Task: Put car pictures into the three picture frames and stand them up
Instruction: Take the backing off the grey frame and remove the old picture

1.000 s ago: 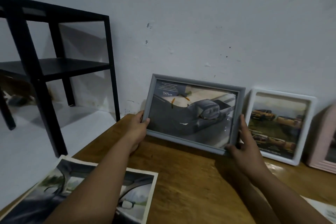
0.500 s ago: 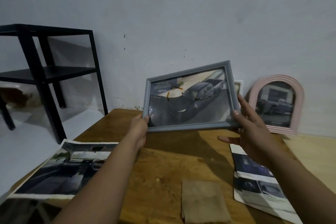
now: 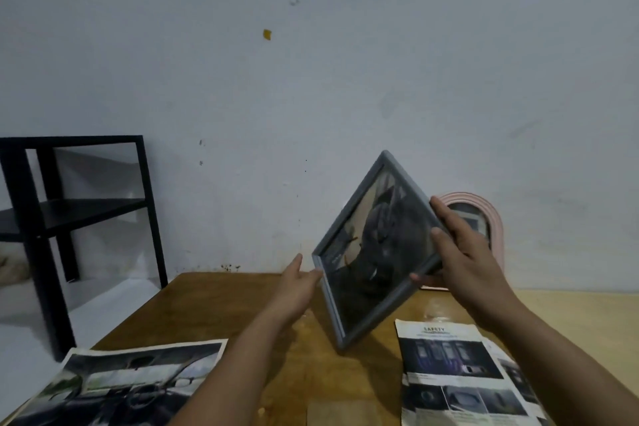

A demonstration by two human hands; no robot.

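So the grey picture frame (image 3: 375, 249) already had a car picture behind its glass and was up in the air over the wooden table (image 3: 221, 308), tipped onto one corner like a diamond. The right hand (image 3: 460, 252) was grasping it at the right edge, thumb across the front and fingers round the back. The left hand (image 3: 299, 282) was released, fingers straight, with the tips just touching the frame's left corner. Looked to me like the standing-up step for this one: next it'd need turning level or flipping to get at the stand on the back, which I couldn't see, then setting down by the wall. The pink arched frame (image 3: 484, 214) stood behind the right hand, and loose car printouts (image 3: 460, 377) lay below on the table
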